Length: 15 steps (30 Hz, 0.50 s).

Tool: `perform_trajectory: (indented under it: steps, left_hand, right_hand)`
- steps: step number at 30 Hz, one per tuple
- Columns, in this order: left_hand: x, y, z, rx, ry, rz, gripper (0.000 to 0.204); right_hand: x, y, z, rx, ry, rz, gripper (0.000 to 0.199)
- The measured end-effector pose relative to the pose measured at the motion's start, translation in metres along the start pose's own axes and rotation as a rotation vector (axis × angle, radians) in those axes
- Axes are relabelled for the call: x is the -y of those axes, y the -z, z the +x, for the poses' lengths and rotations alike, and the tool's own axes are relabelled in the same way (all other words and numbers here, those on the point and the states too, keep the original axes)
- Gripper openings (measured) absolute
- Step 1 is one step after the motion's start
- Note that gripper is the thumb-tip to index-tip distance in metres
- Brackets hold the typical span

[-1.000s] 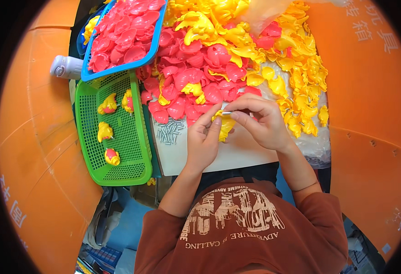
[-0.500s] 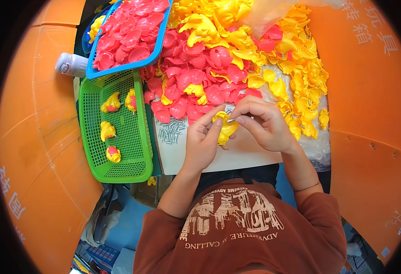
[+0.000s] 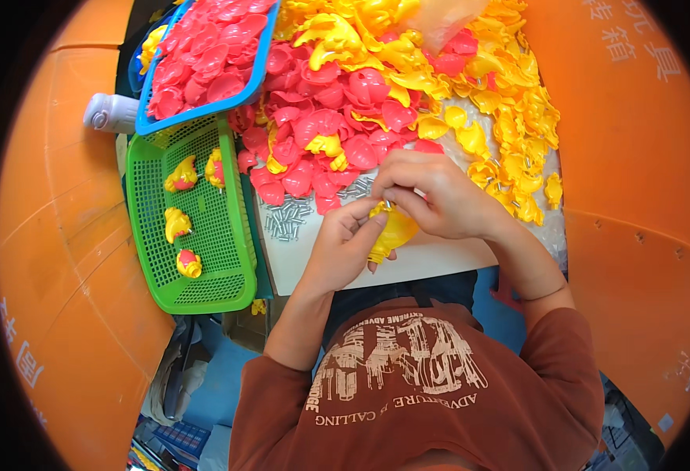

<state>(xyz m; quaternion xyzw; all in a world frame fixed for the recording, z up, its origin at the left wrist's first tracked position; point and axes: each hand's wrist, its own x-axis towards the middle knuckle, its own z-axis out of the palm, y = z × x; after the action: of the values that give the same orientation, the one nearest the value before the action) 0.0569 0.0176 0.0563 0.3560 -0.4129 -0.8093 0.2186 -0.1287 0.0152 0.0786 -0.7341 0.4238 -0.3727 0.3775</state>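
Note:
Over the white board (image 3: 447,263), my left hand (image 3: 340,245) grips a yellow plastic toy part (image 3: 397,233) between thumb and fingers. My right hand (image 3: 439,192) is bent over the far edge of that part, thumb and fingers pinched together. A small metal pin (image 3: 388,204) shows at these fingertips, against the part's upper edge; whether it sits in the part I cannot tell. Just beyond my left hand lies a heap of metal pins (image 3: 285,218). Past both hands spreads a pile of glossy red shells (image 3: 313,125).
Yellow parts (image 3: 510,118) cover the far right. At left, a green basket (image 3: 142,235) holds several yellow-and-red toy pieces (image 3: 178,225). A blue basket (image 3: 243,98) of red shells overlaps its far end, beside a pale bottle (image 3: 109,113). Orange panels (image 3: 635,196) flank both sides.
My right hand has shifted left and closed in over the yellow part, bringing the pin to its upper edge. The part has turned, showing more of its smooth side. The whole view has shifted slightly.

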Motion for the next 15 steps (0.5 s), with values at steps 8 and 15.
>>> perform_trajectory:
  steps: [8,15]
  left_hand:
    - [0.027,-0.003,0.013,-0.111,-0.120,-0.136,0.030]
    - [0.031,0.009,0.012,-0.251,-0.155,-0.122,0.032]
  right_hand:
    - [-0.007,-0.002,-0.010,-0.117,-0.077,-0.026,0.004]
    - [-0.030,-0.023,-0.054,-0.175,-0.662,-0.584,0.027]
